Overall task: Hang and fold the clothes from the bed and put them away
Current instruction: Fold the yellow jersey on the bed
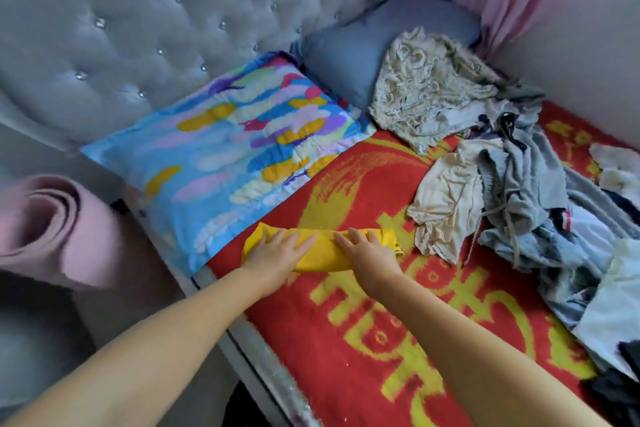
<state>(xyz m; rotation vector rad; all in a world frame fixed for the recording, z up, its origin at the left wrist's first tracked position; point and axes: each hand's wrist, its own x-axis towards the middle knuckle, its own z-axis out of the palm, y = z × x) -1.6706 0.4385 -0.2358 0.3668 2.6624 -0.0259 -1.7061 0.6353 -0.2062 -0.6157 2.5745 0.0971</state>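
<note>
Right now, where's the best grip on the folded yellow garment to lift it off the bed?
Probably both short ends of the yellow garment, from above: it lies as a long flat bundle under the left hand and right hand, so end grips should keep the folds together.

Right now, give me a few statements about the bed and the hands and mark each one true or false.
1. Both hands, left hand and right hand, press flat on the yellow garment. True.
2. The yellow garment lies on the patterned pillow. False: it lies on the red blanket.
3. A pile of unfolded clothes lies right of the hands. True.
4. The blue pillow is bare. False: a lace cloth partly covers it.
</note>
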